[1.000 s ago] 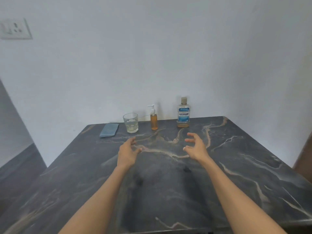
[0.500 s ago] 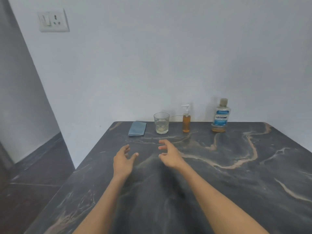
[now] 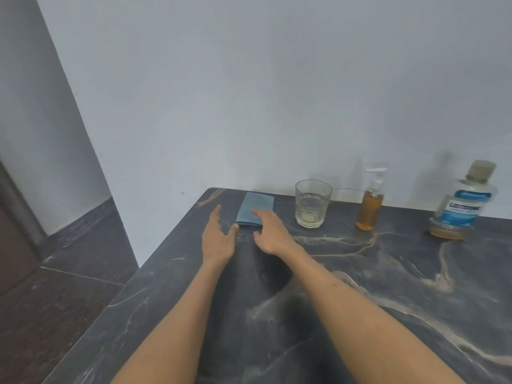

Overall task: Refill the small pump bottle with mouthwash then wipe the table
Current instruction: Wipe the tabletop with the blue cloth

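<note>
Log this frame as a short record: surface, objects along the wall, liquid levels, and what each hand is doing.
surface: dark veined marble table
cloth: folded blue cloth, far left corner
glass: clear tumbler, a little pale liquid
pump: small white-pump bottle, amber liquid, mostly full
mouthwash: clear blue-labelled mouthwash bottle, capped, amber liquid near bottom only
left hand: open, beside cloth
right hand: open, fingers over cloth; contact unclear
</note>
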`<state>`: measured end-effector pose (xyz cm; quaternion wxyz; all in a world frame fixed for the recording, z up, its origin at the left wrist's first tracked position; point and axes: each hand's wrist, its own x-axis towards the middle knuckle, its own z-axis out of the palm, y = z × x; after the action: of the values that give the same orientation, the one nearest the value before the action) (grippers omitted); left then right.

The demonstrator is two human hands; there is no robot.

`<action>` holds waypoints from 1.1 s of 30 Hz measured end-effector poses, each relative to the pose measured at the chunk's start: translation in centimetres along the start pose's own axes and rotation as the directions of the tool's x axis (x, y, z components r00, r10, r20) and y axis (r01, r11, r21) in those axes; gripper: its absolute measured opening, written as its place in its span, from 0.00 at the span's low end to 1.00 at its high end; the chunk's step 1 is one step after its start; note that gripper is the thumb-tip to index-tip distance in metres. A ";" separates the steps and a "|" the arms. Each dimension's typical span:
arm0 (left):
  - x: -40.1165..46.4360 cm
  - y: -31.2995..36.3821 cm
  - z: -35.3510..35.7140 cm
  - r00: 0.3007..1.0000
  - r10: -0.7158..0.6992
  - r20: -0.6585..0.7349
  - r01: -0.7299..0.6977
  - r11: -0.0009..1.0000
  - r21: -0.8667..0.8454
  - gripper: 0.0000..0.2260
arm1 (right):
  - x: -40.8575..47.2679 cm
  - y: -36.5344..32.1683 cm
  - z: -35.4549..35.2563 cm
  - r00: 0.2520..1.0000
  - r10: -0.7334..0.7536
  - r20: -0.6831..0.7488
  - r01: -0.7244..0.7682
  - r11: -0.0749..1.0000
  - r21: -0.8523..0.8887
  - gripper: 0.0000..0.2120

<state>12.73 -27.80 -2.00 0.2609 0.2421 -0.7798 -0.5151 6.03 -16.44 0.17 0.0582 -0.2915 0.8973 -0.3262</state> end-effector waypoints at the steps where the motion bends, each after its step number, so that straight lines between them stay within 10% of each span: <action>1: 0.8 -0.1 0.5 1.000 0.004 -0.003 -0.004 1.000 0.002 0.30 | 1.0 0.1 0.3 1.000 -0.010 -0.004 0.009 0.999 -0.047 0.27; 11: 3.4 1.3 4.5 0.983 -0.007 0.186 -0.054 0.944 0.326 0.17 | 3.8 1.5 1.1 0.994 0.091 -0.054 -0.100 0.976 -0.193 0.18; 20: -2.6 2.4 1.0 0.993 -0.082 0.088 0.037 0.906 0.422 0.11 | -3.8 -0.4 1.1 0.996 0.086 -0.021 -0.088 0.979 -0.186 0.17; 33: -15.6 3.2 -5.3 0.903 -0.430 0.005 0.424 0.892 0.158 0.16 | -21.6 -4.1 2.2 0.995 -0.089 0.054 0.094 0.991 -0.100 0.15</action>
<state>27.52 -20.17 0.30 0.1064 0.4161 -0.7499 -0.5032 26.44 -8.07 -0.83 0.0502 -0.3429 0.8969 -0.2747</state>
